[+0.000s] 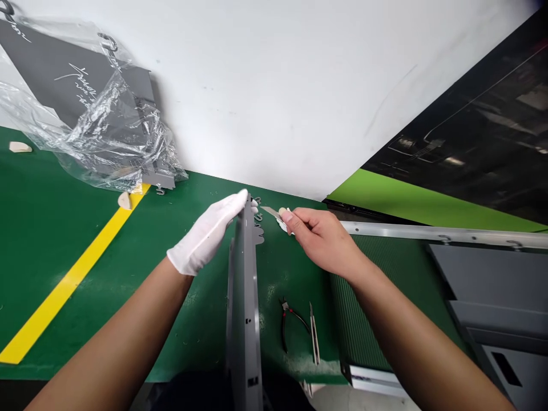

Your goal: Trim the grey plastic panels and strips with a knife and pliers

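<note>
The bare left forearm [120, 342] rises from the lower left corner of the view and the bare right forearm [428, 337] from the lower right, both angling inward. The left hand [205, 233] wears a white cotton glove [199, 242]; it stands on edge, nearly straight at the wrist, its fingers [233, 205] together and extended up and to the right. The right hand [321, 242] is bare, back upward, wrist slightly bent, its fingers [295, 220] curled and pinched toward the thumb [285, 215], tips pointing left. The two hands are near each other, not touching
</note>
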{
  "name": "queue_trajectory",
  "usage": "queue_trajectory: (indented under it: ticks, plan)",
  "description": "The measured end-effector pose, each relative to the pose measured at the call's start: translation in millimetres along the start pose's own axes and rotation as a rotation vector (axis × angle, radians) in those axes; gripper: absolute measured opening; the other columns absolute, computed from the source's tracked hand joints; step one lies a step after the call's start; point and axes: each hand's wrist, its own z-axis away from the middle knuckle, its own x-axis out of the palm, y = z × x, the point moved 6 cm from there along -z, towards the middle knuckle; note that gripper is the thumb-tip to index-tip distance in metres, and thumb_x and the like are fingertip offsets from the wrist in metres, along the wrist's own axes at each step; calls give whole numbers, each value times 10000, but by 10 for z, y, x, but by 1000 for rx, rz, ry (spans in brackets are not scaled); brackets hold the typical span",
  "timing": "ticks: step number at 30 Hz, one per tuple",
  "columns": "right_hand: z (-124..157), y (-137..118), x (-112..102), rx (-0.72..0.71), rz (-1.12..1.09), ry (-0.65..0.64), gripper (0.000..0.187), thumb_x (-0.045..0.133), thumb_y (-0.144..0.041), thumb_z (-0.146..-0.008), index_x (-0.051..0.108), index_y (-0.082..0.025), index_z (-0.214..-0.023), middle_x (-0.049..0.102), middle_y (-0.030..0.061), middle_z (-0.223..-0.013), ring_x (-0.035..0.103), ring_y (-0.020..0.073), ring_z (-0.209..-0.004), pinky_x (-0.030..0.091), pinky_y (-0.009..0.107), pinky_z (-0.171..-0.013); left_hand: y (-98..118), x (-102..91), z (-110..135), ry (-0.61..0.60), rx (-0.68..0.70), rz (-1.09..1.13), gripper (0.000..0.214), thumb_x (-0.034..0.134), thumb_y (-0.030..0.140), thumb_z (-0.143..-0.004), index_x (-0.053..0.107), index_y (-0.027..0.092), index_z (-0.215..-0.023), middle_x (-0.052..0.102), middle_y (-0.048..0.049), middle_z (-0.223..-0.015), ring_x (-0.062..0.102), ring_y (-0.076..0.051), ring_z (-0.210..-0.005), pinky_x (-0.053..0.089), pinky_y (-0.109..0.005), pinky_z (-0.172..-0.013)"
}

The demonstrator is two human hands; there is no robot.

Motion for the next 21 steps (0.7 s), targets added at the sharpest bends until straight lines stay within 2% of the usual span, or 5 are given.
queue_trajectory:
  ticks: [4,9,12,15,21]
  plan:
    - [-30,-37,-3,-19,24,-11,543,436,-657,-1037,509,-227,-712,342,-53,-645,320,132,-613,257,307,-556,17,30,99,-74,-61,52,402,698,474,-936,647,266,-1276,654,-40,-1308,581,-276,-1234,519,-382,-1021]
    - [-62,-91,18,-39,51,-54,537,425,-647,-1042,490,-228,-712,375,-46,-653,345,134,-619,274,306,-573,-39,43,185,-232,-117,121,874,863,382,-790,424,366,-1545,509,-84,-1542,549,-334,-1359,544,-469,-1069]
    - [-62,-165,42,-64,125,-98,542,415,-624,-1051,395,-228,-681,357,-44,-632,316,131,-597,247,310,-558,-95,-31,183,-280,-52,54,1034,918,340,-721,368,418,-1593,395,-60,-1651,377,-357,-1530,411,-519,-1234]
    - [-66,-225,48,-84,255,-103,543,399,-597,-1062,338,-225,-671,344,-44,-592,283,131,-567,215,319,-553,-157,-83,175,-294,-24,20,1067,931,340,-704,363,435,-1601,339,-27,-1692,277,-353,-1587,300,-522,-1305]
    - [-78,-311,53,-182,482,-67,513,363,-545,-1084,389,-224,-685,392,-39,-560,246,139,-543,185,333,-571,-167,-65,176,-294,-40,75,987,916,389,-725,420,386,-1578,369,-55,-1676,308,-363,-1573,338,-523,-1284]
